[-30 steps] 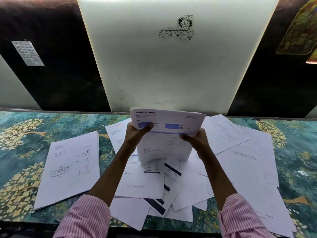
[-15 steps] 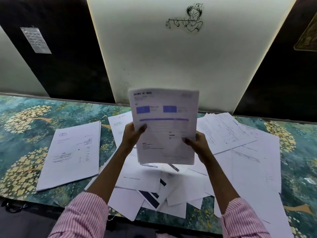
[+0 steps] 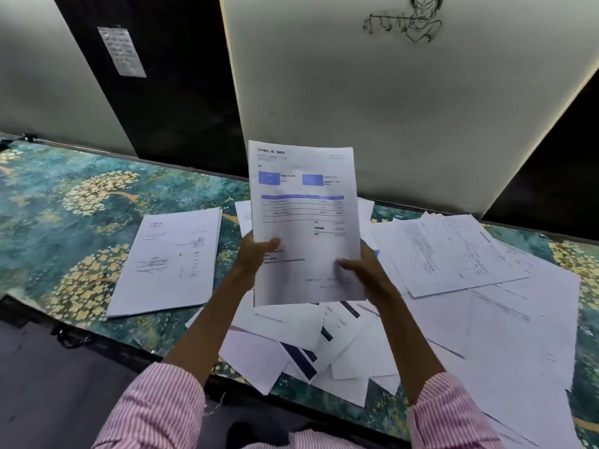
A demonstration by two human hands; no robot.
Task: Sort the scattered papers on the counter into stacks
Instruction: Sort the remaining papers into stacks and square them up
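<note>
Held a printed sheet (image 3: pixel 304 222) upright in the air above the teal, gold-flowered counter (image 3: pixel 64 196), in front of the heap of scattered papers (image 3: pixel 453 303). Pinched its lower left edge with the left hand (image 3: pixel 256 254), thumb curled over the front face, fingers hidden behind. Pinched its lower right part with the right hand (image 3: pixel 363 270), thumb across the front, fingers behind.

Looked like an invoice form: white, two blue boxes near the top, a blue bar below them heading a ruled table, short lines of totals further down. Could not read the header or any line, being too blurred and small.

Had, flat on the counter to the left and well apart from the heap, a squared stack (image 3: pixel 168 264) with faint print, likewise unreadable. Had loose white pages overlapping at all angles in the heap, some with dark blue bands.

Faced a pale wall panel bearing a line drawing of a flute player (image 3: pixel 408 19), and a dark panel bearing a small printed notice (image 3: pixel 121 51), text illegible.
</note>
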